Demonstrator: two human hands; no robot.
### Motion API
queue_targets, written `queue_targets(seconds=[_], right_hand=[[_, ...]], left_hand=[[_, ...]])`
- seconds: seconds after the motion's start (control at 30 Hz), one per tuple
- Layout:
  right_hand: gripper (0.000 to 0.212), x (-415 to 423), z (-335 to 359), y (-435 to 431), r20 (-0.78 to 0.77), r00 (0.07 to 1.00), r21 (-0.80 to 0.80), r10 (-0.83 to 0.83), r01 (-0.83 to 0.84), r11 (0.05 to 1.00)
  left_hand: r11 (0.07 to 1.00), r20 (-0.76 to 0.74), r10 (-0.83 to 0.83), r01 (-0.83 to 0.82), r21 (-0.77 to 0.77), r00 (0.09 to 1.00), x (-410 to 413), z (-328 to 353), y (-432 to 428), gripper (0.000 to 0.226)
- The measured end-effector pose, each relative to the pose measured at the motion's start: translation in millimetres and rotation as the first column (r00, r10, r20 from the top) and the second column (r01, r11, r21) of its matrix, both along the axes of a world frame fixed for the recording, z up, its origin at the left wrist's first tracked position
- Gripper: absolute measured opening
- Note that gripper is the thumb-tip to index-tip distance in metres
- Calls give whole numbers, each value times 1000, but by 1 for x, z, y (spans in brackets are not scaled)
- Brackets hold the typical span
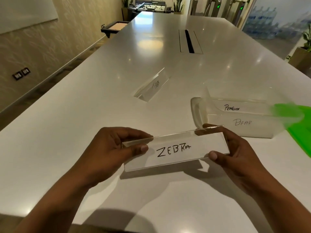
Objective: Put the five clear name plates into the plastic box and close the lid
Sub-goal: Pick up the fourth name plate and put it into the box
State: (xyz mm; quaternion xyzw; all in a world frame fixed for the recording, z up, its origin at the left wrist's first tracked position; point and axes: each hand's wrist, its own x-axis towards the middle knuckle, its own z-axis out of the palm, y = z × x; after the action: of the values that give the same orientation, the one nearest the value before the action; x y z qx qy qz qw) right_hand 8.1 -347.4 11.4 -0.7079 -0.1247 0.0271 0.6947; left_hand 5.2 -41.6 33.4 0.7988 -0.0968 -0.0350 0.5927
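Ceiling lights leave glare spots on the glossy table (pixel 101 106); shadows are soft. Edges bow, and the green lid (pixel 292 115) is blurred.

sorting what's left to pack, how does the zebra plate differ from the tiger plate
The ZEBRA plate is held off the table, left hand and right hand at its ends; the TIGER plate lies on the table untouched. The ZEBRA plate runs roughly across the view; the TIGER plate sits farther off, diagonal. ZEBRA's lettering is bold, TIGER's faint. Both are clear with handwritten names, both outside the plastic box.
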Motion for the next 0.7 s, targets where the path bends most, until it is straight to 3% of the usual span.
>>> queue_targets(seconds=[0.17,0.27,0.5,0.7], right_hand=[[47,-5,-3,-6,30,998,128,-62,58,990],[46,-6,-3,-11,24,995,223,-93,86,971],[46,-9,1,-19,-46,983,444,-177,179,878],[65,-11,10,-18,-80,988,488,-136,157,858]], left_hand=[[1000,88,-11,13,-23,996,3,11,-11,34],[999,132,10,-4,-49,991,4,12,-19,49],[967,106,1,26,-255,994,2,6,-30,74],[942,85,-33,59,-330,996,3,1,-38,68]])
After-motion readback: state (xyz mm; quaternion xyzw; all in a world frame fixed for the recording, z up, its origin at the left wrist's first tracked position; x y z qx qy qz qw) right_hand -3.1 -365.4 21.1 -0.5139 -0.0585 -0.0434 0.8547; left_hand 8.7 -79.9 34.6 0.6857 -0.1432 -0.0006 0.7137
